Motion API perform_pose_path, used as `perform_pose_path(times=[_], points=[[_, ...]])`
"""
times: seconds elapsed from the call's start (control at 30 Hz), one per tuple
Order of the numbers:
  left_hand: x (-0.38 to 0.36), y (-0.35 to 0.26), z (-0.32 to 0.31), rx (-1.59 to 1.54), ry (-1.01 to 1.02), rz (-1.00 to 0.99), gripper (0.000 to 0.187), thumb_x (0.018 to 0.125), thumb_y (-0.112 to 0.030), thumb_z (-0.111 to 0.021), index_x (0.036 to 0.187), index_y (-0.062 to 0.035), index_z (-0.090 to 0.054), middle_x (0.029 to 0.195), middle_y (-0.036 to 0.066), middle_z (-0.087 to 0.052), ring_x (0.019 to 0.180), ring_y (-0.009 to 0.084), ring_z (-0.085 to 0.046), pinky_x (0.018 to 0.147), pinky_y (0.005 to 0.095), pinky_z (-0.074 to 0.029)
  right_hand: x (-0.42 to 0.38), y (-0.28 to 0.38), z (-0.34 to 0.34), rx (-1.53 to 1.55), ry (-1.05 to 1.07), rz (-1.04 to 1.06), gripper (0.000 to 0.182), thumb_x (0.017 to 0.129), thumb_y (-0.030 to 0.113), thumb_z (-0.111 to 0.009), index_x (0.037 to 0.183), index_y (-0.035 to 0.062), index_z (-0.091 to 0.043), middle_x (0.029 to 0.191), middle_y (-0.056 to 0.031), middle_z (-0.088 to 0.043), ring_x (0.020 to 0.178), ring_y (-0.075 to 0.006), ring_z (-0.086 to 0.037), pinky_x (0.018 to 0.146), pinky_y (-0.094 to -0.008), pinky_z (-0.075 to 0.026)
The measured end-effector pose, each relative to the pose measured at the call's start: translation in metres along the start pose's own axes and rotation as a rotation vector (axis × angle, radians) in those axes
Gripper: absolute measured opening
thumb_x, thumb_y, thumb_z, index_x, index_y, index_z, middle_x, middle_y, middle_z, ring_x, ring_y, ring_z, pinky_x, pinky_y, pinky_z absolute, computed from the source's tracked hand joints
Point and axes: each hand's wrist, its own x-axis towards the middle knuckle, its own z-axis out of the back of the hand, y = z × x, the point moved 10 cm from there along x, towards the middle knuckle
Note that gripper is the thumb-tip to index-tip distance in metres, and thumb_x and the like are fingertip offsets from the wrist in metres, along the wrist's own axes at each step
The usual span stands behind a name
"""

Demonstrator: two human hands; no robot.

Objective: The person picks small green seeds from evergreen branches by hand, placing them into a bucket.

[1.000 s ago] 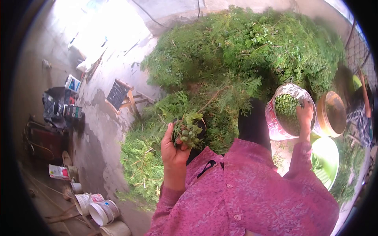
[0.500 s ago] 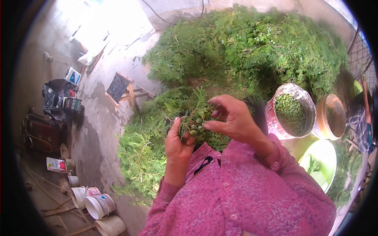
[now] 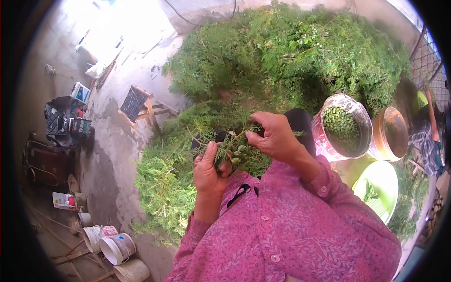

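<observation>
My left hand (image 3: 210, 170) is closed around a leafy evergreen sprig (image 3: 221, 151), its thumb pointing up along the stem. Small green cones (image 3: 240, 154) cluster on the sprig between my two hands. On the other side, my right hand (image 3: 277, 136) pinches the sprig's upper end between thumb and forefinger. Below and beyond both hands lie cut evergreen branches (image 3: 164, 183). To the right of my right hand stands a bucket (image 3: 321, 136) with picked green cones (image 3: 340, 123) inside.
A large heap of evergreen branches (image 3: 282, 51) rises against the wall. Right of the bucket are an orange-rimmed bucket (image 3: 377, 136) and a light green basin (image 3: 391, 188). At left stand a small folding stool (image 3: 135, 102), a black bag (image 3: 58, 113) and several white buckets (image 3: 112, 249).
My right thumb and forefinger, apart before, have come together on the sprig's upper end. The cone cluster hangs slightly lower and further right. The whole view has shifted a little.
</observation>
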Motion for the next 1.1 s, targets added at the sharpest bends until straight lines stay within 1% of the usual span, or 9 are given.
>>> perform_pose_path(times=[0.1, 0.33, 0.43, 0.5, 0.53, 0.63, 0.7, 0.9, 1.1], points=[[0.001, -0.001, 0.005, -0.006, -0.016, -0.001, 0.014, 0.087, -0.021, -0.054, 0.084, -0.0075, -0.058, 0.066, 0.009, -0.060, 0.040, 0.0078, -0.045, 0.032, 0.0196, -0.029, -0.004, 0.003, 0.002, 0.007, -0.043, 0.008, 0.019, 0.068, 0.008, -0.065, 0.081, -0.0024, -0.056, 0.065, -0.0149, -0.051, 0.055, -0.0212, -0.049, 0.053, -0.0300, -0.041], [0.002, 0.000, 0.000, 0.008, -0.006, 0.039, 0.014, 0.085, -0.019, -0.059, 0.079, -0.0060, -0.057, 0.066, 0.011, -0.061, 0.040, 0.0118, -0.047, 0.032, 0.0205, -0.030, -0.016, 0.013, 0.012, -0.036, 0.107, -0.051, 0.015, 0.068, 0.007, -0.062, 0.071, -0.0036, -0.051, 0.060, -0.0127, -0.052, 0.049, -0.0164, -0.048, 0.046, -0.0279, -0.038], [0.007, -0.004, 0.019, 0.045, -0.129, 0.046, 0.015, 0.085, -0.021, -0.058, 0.080, -0.0073, -0.054, 0.061, 0.006, -0.058, 0.039, 0.0097, -0.044, 0.032, 0.0195, -0.029, -0.034, -0.005, 0.010, 0.147, 0.276, -0.234, 0.010, 0.069, 0.007, -0.057, 0.070, -0.0030, -0.054, 0.058, -0.0072, -0.053, 0.045, -0.0116, -0.047, 0.042, -0.0254, -0.037], [0.025, -0.024, 0.048, -0.198, -0.067, -0.012, 0.016, 0.085, -0.024, -0.056, 0.080, -0.0091, -0.051, 0.055, 0.001, -0.052, 0.038, 0.0075, -0.041, 0.032, 0.0191, -0.027, -0.052, -0.030, 0.018, 0.524, 0.275, -0.558, 0.009, 0.072, 0.005, -0.053, 0.072, -0.0016, -0.059, 0.052, -0.0050, -0.051, 0.046, -0.0078, -0.051, 0.039, -0.0237, -0.038], [0.024, -0.036, 0.050, -0.153, -0.082, -0.027, 0.017, 0.087, -0.025, -0.054, 0.081, -0.0096, -0.051, 0.054, -0.001, -0.048, 0.037, 0.0061, -0.038, 0.032, 0.0194, -0.027, -0.057, -0.038, 0.017, 0.810, 0.302, -0.610, 0.009, 0.077, 0.006, -0.053, 0.080, 0.0002, -0.060, 0.060, -0.0014, -0.055, 0.048, -0.0042, -0.049, 0.040, -0.0184, -0.038], [0.020, -0.041, 0.038, -0.209, -0.087, -0.031, 0.017, 0.087, -0.025, -0.053, 0.080, -0.0097, -0.051, 0.055, 0.000, -0.050, 0.037, 0.0062, -0.039, 0.031, 0.0197, -0.027, -0.053, -0.042, 0.005, 1.152, 0.221, -0.608, 0.012, 0.082, 0.009, -0.056, 0.090, 0.0007, -0.059, 0.065, -0.0020, -0.056, 0.049, -0.0038, -0.048, 0.041, -0.0169, -0.036], [0.018, -0.040, 0.035, -0.166, -0.171, -0.049, 0.016, 0.090, -0.023, -0.049, 0.080, -0.0105, -0.049, 0.053, -0.002, -0.047, 0.036, 0.0045, -0.037, 0.030, 0.0188, -0.028, -0.044, -0.031, -0.008, 1.143, 0.277, -0.575, 0.017, 0.085, 0.013, -0.057, 0.096, 0.0015, -0.057, 0.070, -0.0010, -0.056, 0.051, -0.0033, -0.048, 0.042, -0.0165, -0.036], [0.018, -0.024, 0.024, -0.113, -0.011, -0.020, 0.016, 0.086, -0.024, -0.056, 0.081, -0.0089, -0.053, 0.063, 0.003, -0.055, 0.041, 0.0060, -0.042, 0.032, 0.0187, -0.029, -0.016, -0.010, -0.032, 0.826, 0.195, -0.378, 0.032, 0.079, 0.015, -0.066, 0.104, 0.0009, -0.054, 0.071, 0.0016, -0.055, 0.056, -0.0047, -0.048, 0.048, -0.0195, -0.039], [0.009, -0.022, 0.016, -0.036, -0.066, -0.038, 0.014, 0.084, -0.021, -0.058, 0.083, -0.0072, -0.055, 0.063, 0.004, -0.056, 0.041, 0.0071, -0.043, 0.032, 0.0189, -0.029, -0.007, -0.005, -0.031, 0.478, 0.141, -0.197, 0.019, 0.078, 0.019, -0.065, 0.077, 0.0009, -0.061, 0.057, 0.0034, -0.050, 0.052, -0.0047, -0.043, 0.047, -0.0223, -0.037]])
